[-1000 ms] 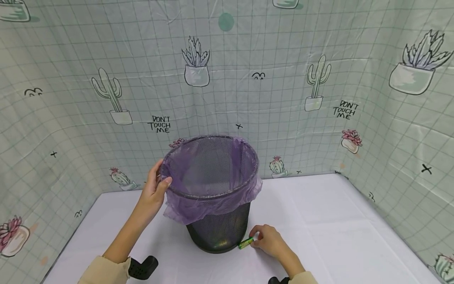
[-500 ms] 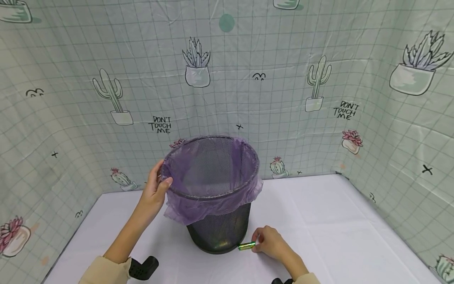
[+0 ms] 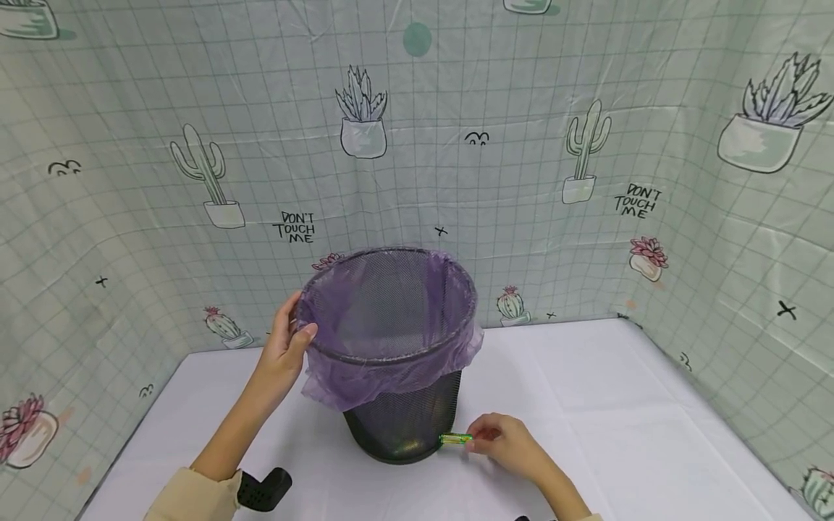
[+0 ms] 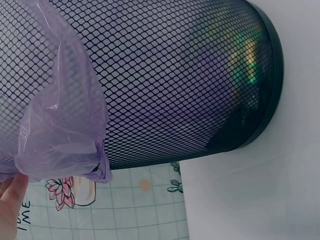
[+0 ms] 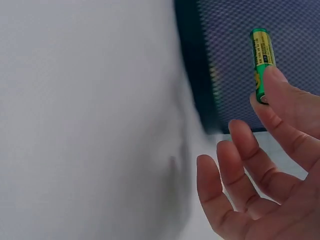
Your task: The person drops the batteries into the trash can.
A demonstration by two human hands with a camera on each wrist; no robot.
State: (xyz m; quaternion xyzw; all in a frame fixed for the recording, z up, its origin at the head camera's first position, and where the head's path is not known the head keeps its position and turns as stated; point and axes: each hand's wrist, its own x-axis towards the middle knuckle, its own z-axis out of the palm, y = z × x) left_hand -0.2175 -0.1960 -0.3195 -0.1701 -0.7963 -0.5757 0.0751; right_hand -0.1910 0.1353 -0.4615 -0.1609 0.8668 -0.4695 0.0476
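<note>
A black mesh wastebasket (image 3: 407, 423) stands upright, lined with a thin purple bin bag (image 3: 384, 383) folded over its rim. My left hand (image 3: 283, 351) grips the rim at the left, thumb over the bag and fingers outside. Low beside the basket's right side, my right hand (image 3: 511, 445) pinches a small green and yellow battery (image 5: 262, 50) by one end between thumb and index finger. In the right wrist view the other fingers are spread and bent. Through the mesh in the left wrist view, blurred green and yellow shapes (image 4: 250, 60) show at the bottom.
The basket stands on a white-covered table (image 3: 586, 420). Behind and on both sides hangs a grid-patterned cloth (image 3: 515, 239) with cactus prints. A black wrist device (image 3: 263, 490) sits at the left sleeve (image 3: 195, 496).
The battery, first low at the basket's foot, has risen slightly and now lies level in my right hand, which has shifted a little to the right. The left hand stays on the rim.
</note>
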